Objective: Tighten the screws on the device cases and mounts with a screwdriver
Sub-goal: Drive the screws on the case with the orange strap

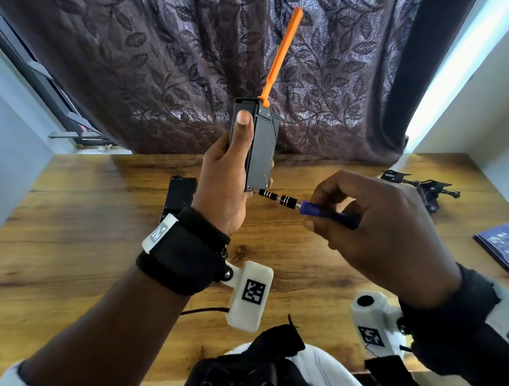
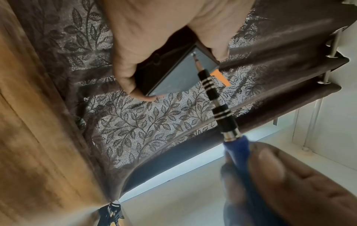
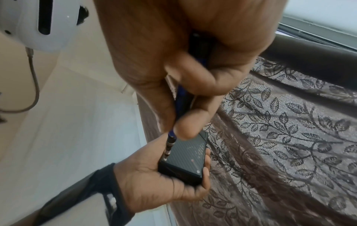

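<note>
My left hand [image 1: 233, 174] grips a black device case [image 1: 262, 152] upright above the wooden table [image 1: 100, 221], thumb along its near side. An orange strip [image 1: 281, 54] rises from the case's top. My right hand [image 1: 371, 218] pinches the blue handle of a screwdriver [image 1: 319, 209]. Its black ringed shaft [image 1: 272, 196] runs leftward, and the tip sits on a screw at the case's lower corner [image 2: 193, 54]. In the right wrist view the case [image 3: 185, 159] lies in the left palm [image 3: 154, 180] with the shaft [image 3: 168, 147] against its corner.
A second black case [image 1: 178, 195] lies on the table behind my left wrist. Black mounts [image 1: 422, 188] rest at the far right, and a dark blue booklet [image 1: 504, 247] lies at the right edge. A leaf-patterned curtain [image 1: 165, 72] hangs behind the table.
</note>
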Tool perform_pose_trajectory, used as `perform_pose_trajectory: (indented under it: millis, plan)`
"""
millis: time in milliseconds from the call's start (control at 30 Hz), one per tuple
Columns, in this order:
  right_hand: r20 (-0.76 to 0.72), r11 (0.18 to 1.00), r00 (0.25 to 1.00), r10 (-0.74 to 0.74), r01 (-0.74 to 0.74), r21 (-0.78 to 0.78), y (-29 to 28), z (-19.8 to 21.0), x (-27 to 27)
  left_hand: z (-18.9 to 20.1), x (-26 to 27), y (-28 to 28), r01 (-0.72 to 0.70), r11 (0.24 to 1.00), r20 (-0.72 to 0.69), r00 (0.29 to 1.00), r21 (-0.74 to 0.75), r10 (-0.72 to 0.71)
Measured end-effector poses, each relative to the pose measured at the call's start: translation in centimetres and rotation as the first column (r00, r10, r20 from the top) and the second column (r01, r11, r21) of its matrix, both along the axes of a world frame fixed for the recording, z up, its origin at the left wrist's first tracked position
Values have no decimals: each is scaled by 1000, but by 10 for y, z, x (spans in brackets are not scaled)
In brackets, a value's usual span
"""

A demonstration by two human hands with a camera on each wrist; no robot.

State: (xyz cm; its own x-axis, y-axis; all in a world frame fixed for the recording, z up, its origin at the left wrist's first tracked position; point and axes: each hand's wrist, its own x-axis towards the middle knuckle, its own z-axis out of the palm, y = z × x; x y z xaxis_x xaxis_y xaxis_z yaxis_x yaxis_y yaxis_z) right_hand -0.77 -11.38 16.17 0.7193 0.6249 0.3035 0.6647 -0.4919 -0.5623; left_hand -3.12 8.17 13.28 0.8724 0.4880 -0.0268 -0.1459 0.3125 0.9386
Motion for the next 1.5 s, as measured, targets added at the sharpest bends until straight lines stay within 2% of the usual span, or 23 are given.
perform_pose_trajectory:
  millis: [67,267,433,567,633,700,900,1033,1100,1233,1333,1433,1500]
  plan:
    - [-27,1000,1000,-13,14,21,1,1,1,0,-1,0,7,1000,3,1000,-4,-7]
    - [-35,997,999,33,-35,-66,4,-3,0,2,-3,4,4,1000,6,1000,-9,-4]
    - [-28,1000,1000,-3,3,-2,6,-6,-2,2,-3,8,10,1000,25,1000,8,-10]
    - [-240,997,968,68,-61,39,10,-7,-2,2,-2,13,26,998,68,997,64,-30]
    - [-300,997,951,74,-72,17,10,-8,-2,2,-1,14,29,996,71,997,79,-35]
    - [-264,998,963,62,-64,2,11,-10,-1,2,-1,13,29,997,70,997,76,-35]
    - [-36,999,999,35,-36,-27,7,-8,4,-5,-1,10,18,999,34,999,35,-19]
    - [-26,999,1000,12,-11,43,6,-6,3,-6,-1,6,22,999,12,1000,40,-22]
    - [-1,1000,1000,22,-22,13,8,-6,2,-6,-1,5,33,999,6,999,38,-33]
    - [-56,998,997,51,-52,-20,6,-3,5,-6,-2,5,43,999,1,999,10,-43]
    - [-7,992,996,94,-95,-88,4,-3,4,-7,-3,6,51,999,3,999,0,-51]
    - [-9,999,999,32,-32,0,4,-1,3,-8,-4,6,62,998,13,998,9,-62]
    - [17,1000,1000,0,0,-26,6,-1,4,-8,-5,5,65,998,20,998,15,-65]
